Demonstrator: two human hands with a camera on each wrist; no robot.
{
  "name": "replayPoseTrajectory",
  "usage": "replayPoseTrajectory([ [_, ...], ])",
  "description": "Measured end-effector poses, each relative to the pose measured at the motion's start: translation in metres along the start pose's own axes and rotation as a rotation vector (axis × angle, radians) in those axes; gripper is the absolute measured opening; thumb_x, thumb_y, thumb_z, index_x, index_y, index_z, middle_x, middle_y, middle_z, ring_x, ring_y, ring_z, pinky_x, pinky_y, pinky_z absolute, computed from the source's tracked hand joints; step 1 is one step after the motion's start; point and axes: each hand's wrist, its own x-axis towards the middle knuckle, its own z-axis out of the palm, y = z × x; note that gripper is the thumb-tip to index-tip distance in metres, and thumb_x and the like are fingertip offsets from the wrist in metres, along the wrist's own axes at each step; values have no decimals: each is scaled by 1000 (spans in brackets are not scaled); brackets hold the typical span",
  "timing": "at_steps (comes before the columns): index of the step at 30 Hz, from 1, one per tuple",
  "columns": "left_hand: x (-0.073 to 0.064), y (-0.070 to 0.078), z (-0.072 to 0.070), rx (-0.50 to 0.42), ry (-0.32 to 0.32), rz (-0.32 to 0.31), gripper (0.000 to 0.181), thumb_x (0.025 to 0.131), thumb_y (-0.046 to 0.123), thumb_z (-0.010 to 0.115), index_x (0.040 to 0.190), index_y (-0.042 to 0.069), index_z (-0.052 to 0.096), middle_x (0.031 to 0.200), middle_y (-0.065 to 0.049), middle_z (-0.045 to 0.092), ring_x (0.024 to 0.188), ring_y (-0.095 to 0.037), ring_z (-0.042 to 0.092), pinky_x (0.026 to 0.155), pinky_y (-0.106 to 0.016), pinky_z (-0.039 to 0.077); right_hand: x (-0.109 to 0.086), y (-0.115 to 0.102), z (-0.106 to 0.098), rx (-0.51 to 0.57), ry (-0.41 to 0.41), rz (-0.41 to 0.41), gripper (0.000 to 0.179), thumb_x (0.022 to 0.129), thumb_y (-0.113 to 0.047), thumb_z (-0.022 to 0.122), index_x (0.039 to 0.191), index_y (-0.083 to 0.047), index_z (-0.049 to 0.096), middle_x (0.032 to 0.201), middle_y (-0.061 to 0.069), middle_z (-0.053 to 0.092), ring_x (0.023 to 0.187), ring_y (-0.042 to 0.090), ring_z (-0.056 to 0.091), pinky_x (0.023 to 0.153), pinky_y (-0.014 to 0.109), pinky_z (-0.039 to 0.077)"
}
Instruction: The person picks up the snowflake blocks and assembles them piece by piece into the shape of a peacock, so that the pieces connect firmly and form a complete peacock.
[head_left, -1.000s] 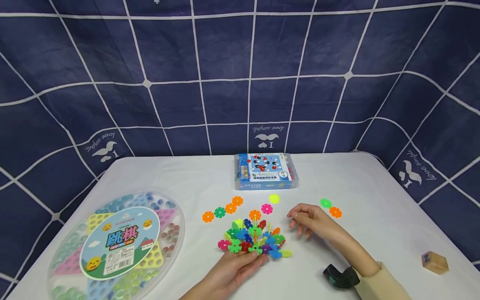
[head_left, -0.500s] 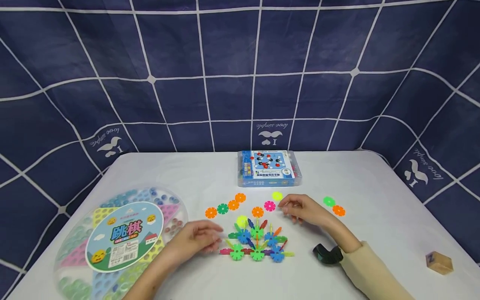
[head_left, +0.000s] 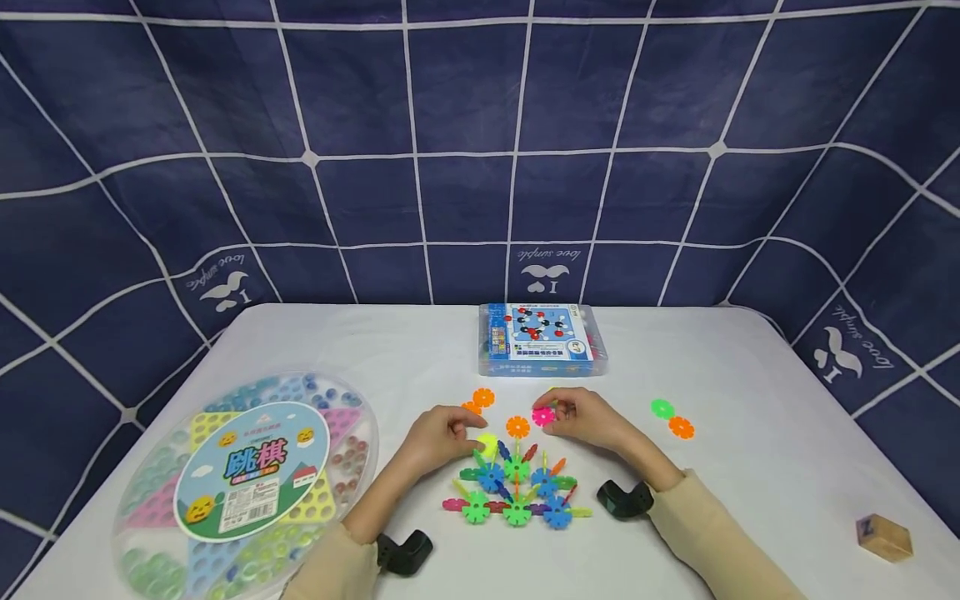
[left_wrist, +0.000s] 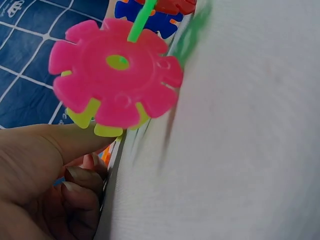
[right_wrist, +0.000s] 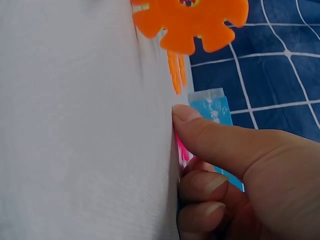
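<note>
Several snowflake building discs are joined into a colourful spiky piece (head_left: pixel 517 487) on the white table. My left hand (head_left: pixel 442 439) hovers just behind its left side, index finger and thumb apart beside a yellow snowflake disc (head_left: pixel 487 444). The left wrist view shows a pink disc (left_wrist: pixel 115 70) of the piece close ahead, over yellow teeth near my thumb. My right hand (head_left: pixel 592 419) pinches a loose pink snowflake disc (head_left: pixel 543 416) at its edges, thumb in front. In the right wrist view, only a sliver of pink shows between thumb and fingers.
Loose orange discs (head_left: pixel 517 427) lie around the hands; a green disc (head_left: pixel 663 408) lies farther right. At the back stands a molecule-model box (head_left: pixel 542 340). A large round marble-game board (head_left: pixel 251 471) fills the left, and a wooden block (head_left: pixel 885 537) sits far right.
My left hand has let go of the joined piece, drawn off left, then come forward beside the yellow disc. My right hand has moved left onto the pink disc.
</note>
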Motion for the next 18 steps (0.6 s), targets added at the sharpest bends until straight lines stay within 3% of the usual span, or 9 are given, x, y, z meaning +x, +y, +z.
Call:
replayPoseTrajectory([
  [8,-8,6,0,84,-3,45,18,73,18,82,85,13,69,54,7,42,48,-7,37,50,-23,33,1,-3,4,-75,28,-10,23,78,-9,76,95,-8,61,66,-2,46,55,11,40,51,23,34],
  [13,-9,5,2,64,16,45,20,72,15,82,83,10,65,58,5,43,49,-7,37,48,-23,32,1,-3,4,-86,63,12,27,76,-11,78,91,-8,56,64,-3,44,54,12,39,51,24,34],
  [18,-4,4,1,20,43,33,19,73,7,79,77,10,62,64,5,49,56,-9,45,53,-23,40,-3,-3,3,-64,133,72,24,77,-16,78,80,-10,54,61,-3,40,55,13,37,51,25,29],
])
